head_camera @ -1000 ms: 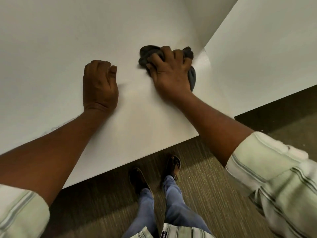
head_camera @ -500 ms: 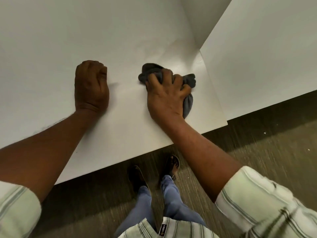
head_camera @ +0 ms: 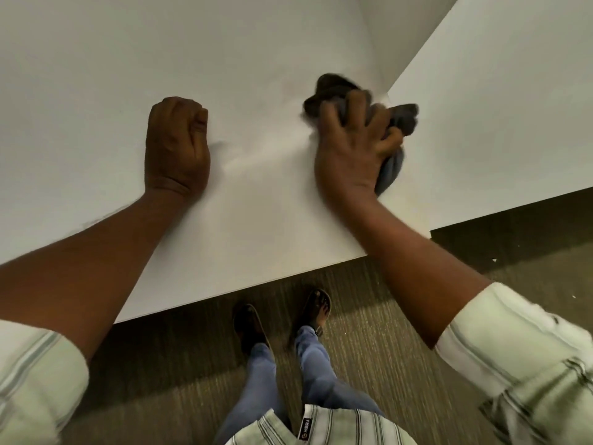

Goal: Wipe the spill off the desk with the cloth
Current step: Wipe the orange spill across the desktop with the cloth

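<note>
Right hand (head_camera: 353,155) clamps cloth (head_camera: 333,91) on desk (head_camera: 256,203); left hand (head_camera: 176,149) fisted; waistband label illegible.

White desk (head_camera: 256,220) w/ grey cloth (head_camera: 333,91) on it, left fist (head_camera: 176,149) resting beside.

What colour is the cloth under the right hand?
Dark grey, bunched under the right hand; the cloth shows best in the head view.
</note>
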`<state>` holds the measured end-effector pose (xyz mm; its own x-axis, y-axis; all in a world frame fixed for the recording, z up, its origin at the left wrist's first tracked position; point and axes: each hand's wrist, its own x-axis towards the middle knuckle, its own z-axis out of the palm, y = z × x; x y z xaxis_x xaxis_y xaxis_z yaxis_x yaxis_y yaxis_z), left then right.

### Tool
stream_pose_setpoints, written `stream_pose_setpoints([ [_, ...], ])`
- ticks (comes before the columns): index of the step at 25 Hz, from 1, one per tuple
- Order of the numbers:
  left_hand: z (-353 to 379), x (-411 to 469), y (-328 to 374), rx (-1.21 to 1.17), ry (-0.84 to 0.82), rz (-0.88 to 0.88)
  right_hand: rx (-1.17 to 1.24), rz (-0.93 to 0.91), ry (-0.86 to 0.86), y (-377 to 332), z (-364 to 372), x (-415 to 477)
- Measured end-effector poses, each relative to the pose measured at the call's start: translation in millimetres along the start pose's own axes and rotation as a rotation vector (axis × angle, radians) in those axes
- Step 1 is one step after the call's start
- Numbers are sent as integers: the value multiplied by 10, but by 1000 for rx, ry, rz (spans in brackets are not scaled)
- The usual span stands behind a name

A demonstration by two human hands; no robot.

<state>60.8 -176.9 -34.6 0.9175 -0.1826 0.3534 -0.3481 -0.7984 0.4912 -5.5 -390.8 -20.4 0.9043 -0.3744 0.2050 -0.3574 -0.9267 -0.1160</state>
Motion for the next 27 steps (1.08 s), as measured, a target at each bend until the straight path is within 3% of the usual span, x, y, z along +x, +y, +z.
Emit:
stream_pose_setpoints([
  [2,1,-3,-8,4,0,-5,106,-251,-53,-201,-53,-328],
  [4,12,-3,-11,8,-6,-7,127,-275,-90,-262,-13,-198],
  [10,2,-14,-9,-5,0,-4,-45,181,-140,344,77,567],
  [13,7,0,-20,1,16,-11,-147,292,-68,513,-13,586],
  [15,20,-16,-25,-4,25,-5,-115,211,-6,414,-23,312],
  [18,23,-16,-24,-12,31,2,16,-76,-43,132,-35,-217],
  [20,31,-14,-35,-5,24,22,33,-110,-69,120,4,-109],
  [27,26,-12,-36,3,24,33,-119,285,-91,569,72,667],
])
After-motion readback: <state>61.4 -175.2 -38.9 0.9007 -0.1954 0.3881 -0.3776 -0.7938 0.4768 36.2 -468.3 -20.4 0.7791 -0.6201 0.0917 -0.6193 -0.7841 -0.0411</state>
